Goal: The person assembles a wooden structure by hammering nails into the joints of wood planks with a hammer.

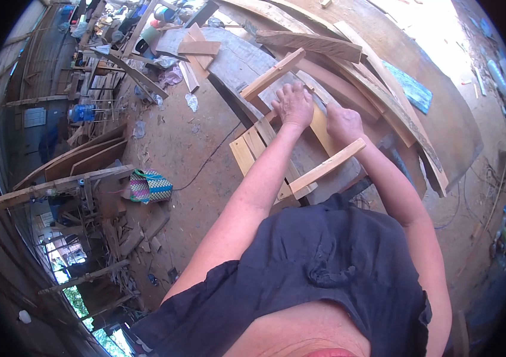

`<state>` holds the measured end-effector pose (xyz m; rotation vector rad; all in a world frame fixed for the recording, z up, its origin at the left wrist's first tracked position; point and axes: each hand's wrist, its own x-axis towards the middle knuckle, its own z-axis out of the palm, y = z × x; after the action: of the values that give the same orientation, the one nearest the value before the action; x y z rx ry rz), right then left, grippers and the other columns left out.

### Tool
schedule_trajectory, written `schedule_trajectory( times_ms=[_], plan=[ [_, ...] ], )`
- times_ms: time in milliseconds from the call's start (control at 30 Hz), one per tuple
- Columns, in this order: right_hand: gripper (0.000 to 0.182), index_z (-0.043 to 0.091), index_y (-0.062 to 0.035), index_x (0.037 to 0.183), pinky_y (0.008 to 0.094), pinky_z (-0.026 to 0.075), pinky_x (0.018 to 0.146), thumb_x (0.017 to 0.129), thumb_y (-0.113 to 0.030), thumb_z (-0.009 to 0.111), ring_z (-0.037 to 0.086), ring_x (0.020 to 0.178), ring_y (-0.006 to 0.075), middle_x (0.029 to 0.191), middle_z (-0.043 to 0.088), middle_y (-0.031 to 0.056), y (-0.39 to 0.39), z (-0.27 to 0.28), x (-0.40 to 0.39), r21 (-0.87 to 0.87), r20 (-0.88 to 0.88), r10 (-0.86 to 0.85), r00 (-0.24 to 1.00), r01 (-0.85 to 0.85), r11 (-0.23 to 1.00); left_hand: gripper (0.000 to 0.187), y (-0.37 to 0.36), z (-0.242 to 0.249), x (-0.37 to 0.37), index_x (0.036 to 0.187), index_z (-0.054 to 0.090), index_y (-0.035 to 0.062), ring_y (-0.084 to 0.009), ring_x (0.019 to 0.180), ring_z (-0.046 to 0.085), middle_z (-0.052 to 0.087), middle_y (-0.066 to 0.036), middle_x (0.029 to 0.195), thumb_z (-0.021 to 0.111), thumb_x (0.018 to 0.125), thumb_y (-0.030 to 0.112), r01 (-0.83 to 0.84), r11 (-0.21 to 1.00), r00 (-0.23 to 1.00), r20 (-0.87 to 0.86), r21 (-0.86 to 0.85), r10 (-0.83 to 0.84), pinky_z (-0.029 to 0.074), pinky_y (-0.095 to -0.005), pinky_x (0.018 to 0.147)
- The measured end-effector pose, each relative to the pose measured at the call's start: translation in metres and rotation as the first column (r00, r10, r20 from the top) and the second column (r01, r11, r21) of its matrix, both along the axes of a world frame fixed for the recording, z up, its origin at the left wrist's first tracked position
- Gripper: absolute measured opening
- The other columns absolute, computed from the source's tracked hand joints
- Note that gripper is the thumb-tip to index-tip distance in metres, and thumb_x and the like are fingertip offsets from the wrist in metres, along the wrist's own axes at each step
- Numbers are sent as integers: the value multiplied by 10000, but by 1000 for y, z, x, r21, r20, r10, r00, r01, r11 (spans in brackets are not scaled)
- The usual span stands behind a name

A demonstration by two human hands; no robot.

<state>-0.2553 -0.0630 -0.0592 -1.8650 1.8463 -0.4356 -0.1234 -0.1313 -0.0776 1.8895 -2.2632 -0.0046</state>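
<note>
A light wooden frame (328, 167), made of several bars and slats, lies on a worn grey plank bench in front of me. My left hand (293, 106) is between the frame's two cross bars, its fingers curled down, and what lies under them is hidden. Close to its right, my right hand (345, 124) is closed in a fist. A narrow dark-tipped piece shows between the two hands, too small to name. Below them runs a yellowish wooden rail (322, 132). The far cross bar (273, 74) stands just beyond my left hand.
Long curved boards (378, 89) are stacked right of the bench, with a blue-painted board (409, 87) on them. Wood offcuts (198, 47) lie at the bench's far end. A woven bag (150, 185) and a dark cable are on the dirt floor at left, near scrap piles.
</note>
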Motion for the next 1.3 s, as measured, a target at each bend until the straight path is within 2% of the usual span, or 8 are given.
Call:
schedule_trajectory(
  times_ms=[167, 233, 267, 500, 800, 967, 1233, 1300],
  plan=[
    [99, 510, -5, 810, 462, 481, 624, 769, -90, 482, 616, 694, 383, 683, 604, 215, 36, 5, -15, -1, -28, 35, 999, -36, 999, 285, -1, 1, 2, 1083, 474, 144, -314, 1019, 422, 475, -117, 1039, 462, 836, 285, -10, 1000, 1000, -10, 20, 10, 313, -513, 799],
    [114, 527, -4, 816, 454, 487, 647, 749, -90, 496, 628, 728, 370, 747, 622, 224, 59, 13, -24, 158, -39, 5, 999, 1, 987, 272, -1, 1, 0, 1062, 476, 140, -316, 1016, 424, 476, -117, 1035, 466, 832, 286, -3, 1000, 1000, 0, 25, 3, 315, -511, 797],
    [114, 527, -4, 816, 454, 487, 647, 749, -90, 496, 628, 728, 370, 747, 622, 224, 58, 12, -23, 166, -40, 6, 999, 1, 986, 272, 1, 0, 1, 1062, 476, 140, -316, 1016, 424, 476, -117, 1035, 466, 832, 286, -3, 999, 1000, -1, 33, 3, 315, -511, 797],
    [89, 537, -14, 785, 464, 483, 664, 728, -69, 495, 621, 738, 382, 745, 622, 217, -7, -7, -1, -58, 65, -29, 997, 32, 998, 281, -2, -3, 2, 1068, 479, 144, -317, 1022, 426, 474, -118, 1033, 470, 829, 291, 8, 1000, 1000, 8, 1, -8, 319, -516, 798],
    [153, 517, 6, 831, 450, 480, 674, 756, -126, 507, 623, 753, 373, 759, 622, 230, 49, 13, -25, 122, -14, 4, 1000, -2, 992, 305, 1, 1, -1, 1109, 471, 155, -313, 1050, 419, 474, -118, 1057, 465, 839, 296, -24, 997, 1000, 20, 71, 23, 313, -524, 828],
    [151, 520, -3, 842, 444, 486, 677, 755, -126, 506, 625, 758, 367, 766, 627, 221, -13, -7, -4, 7, 44, -2, 999, 2, 1000, 303, -1, 4, -2, 1109, 471, 156, -312, 1054, 420, 474, -119, 1056, 460, 842, 299, -30, 996, 999, 27, 79, 28, 313, -523, 836],
    [135, 562, -3, 809, 452, 482, 671, 750, -99, 487, 623, 745, 364, 765, 624, 215, 52, 13, -27, 98, -33, 1, 999, 2, 995, 297, -1, 2, -1, 1103, 476, 159, -316, 1059, 418, 475, -124, 1064, 461, 843, 301, -33, 997, 999, 3, 76, 33, 311, -523, 837],
    [134, 561, -3, 810, 451, 482, 672, 749, -98, 487, 623, 747, 364, 765, 624, 215, 29, 4, -19, 72, -14, -2, 1000, 3, 997, 294, 0, 1, -3, 1100, 475, 158, -317, 1060, 417, 474, -125, 1067, 461, 842, 300, -25, 997, 1000, -1, 70, 25, 311, -523, 837]
  ],
)
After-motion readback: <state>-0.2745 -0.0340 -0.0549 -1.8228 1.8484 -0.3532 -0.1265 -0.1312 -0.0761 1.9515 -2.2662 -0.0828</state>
